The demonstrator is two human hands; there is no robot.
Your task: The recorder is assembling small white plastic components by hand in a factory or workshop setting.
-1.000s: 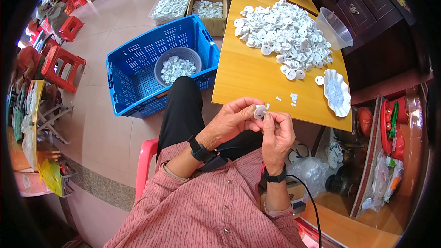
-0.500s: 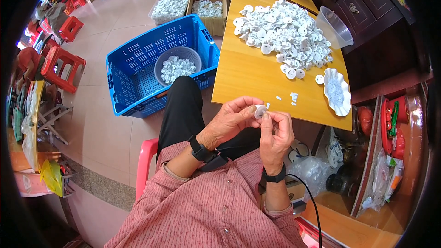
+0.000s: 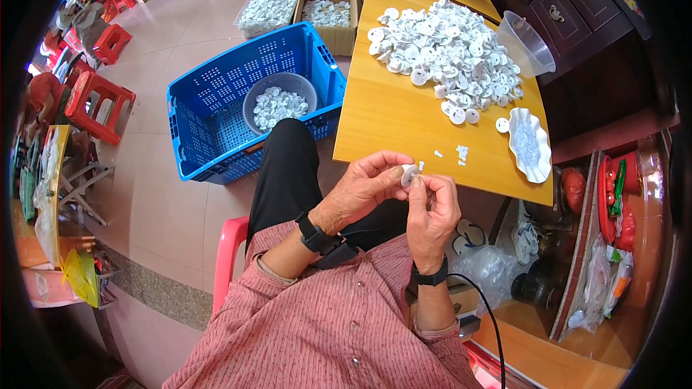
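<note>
A small round white plastic piece (image 3: 409, 174) is pinched in my left hand (image 3: 365, 184), in front of the table's near edge. My right hand (image 3: 432, 209) closes on the same piece from the other side, thumb and fingertips pressed together against it. Whether the right fingers also hold a tiny part is too small to tell. Just beyond the hands, a few tiny white pegs (image 3: 462, 153) lie on the yellow table (image 3: 375, 112). A big heap of similar round white pieces (image 3: 450, 54) covers the table's far part. On the right, a scalloped white dish (image 3: 542, 169) holds small pale, clear-looking parts (image 3: 528, 145).
Left of the table stands a blue crate (image 3: 205, 86) with a grey basket (image 3: 311, 101) of white pieces inside. A carton (image 3: 353, 32) and a clear tub (image 3: 249, 29) stand behind it. A clear container (image 3: 537, 57) leans beside the heap. Red stools (image 3: 101, 112) stand far left.
Both hands stay nearly in place around the round piece, with only a very slight shift of the fingers. Nothing else has visibly moved.
</note>
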